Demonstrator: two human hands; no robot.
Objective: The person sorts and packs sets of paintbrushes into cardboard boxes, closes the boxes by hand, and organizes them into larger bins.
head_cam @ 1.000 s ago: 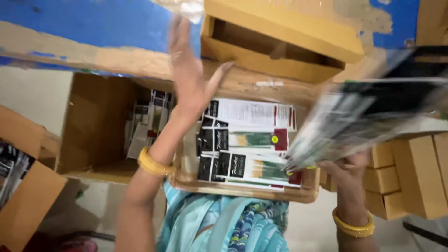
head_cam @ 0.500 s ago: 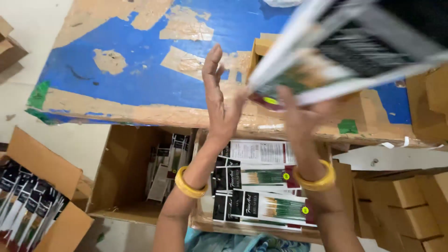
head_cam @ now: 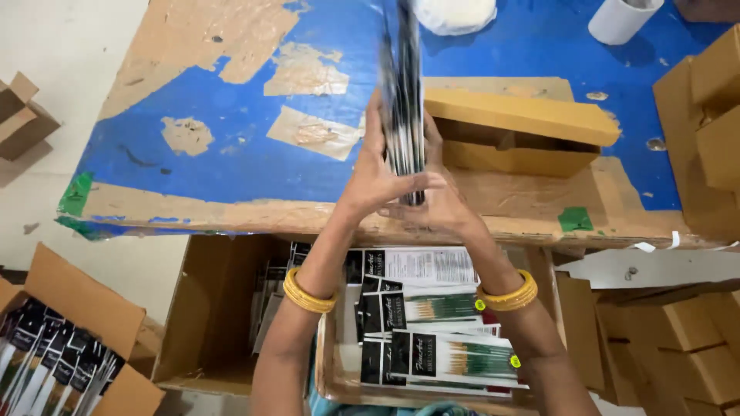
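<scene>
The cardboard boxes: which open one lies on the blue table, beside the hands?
The yellow-brown box, just right of the upright packet stack pressed between both hands; the other open boxes stand lower, under the table edge.

left hand [head_cam: 375, 176], right hand [head_cam: 439, 202], palms together, fingers extended

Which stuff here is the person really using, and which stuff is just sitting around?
In use:
- stack of flat packets, squeezed upright between left hand and right hand
- open yellow box right beside the stack
- tray of the same packets below the wrists

Just lying about:
- white cup
- white bag
- brown boxes on the right
- floor carton of packets
</scene>
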